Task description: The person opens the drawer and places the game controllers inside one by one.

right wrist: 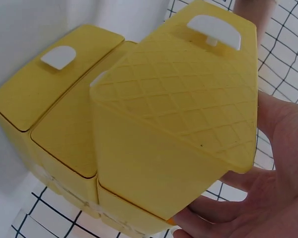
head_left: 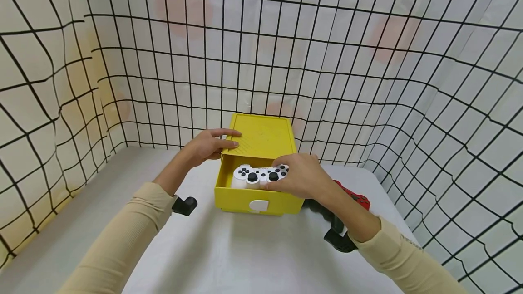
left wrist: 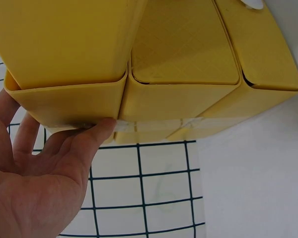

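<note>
A yellow drawer unit [head_left: 265, 137] stands on the table with its top drawer [head_left: 237, 196] pulled out. Inside that drawer lies a white game controller [head_left: 263, 175] with black sticks and buttons. My right hand [head_left: 302, 176] reaches in and grips the controller's right side between thumb and fingers; in the right wrist view the drawer front hides most of that grasp. My left hand [head_left: 208, 144] rests on the unit's upper left edge, some fingers extended across the top. In the left wrist view, my left hand [left wrist: 44, 173] touches the unit's side wall [left wrist: 161, 101].
Right of the unit, partly behind my right forearm, lie a red game controller [head_left: 359, 199] and a dark one [head_left: 320, 208]. The drawer front carries a white handle [head_left: 259, 205]. Black wire mesh [head_left: 261, 67] encloses the white table [head_left: 196, 257] at the back and sides.
</note>
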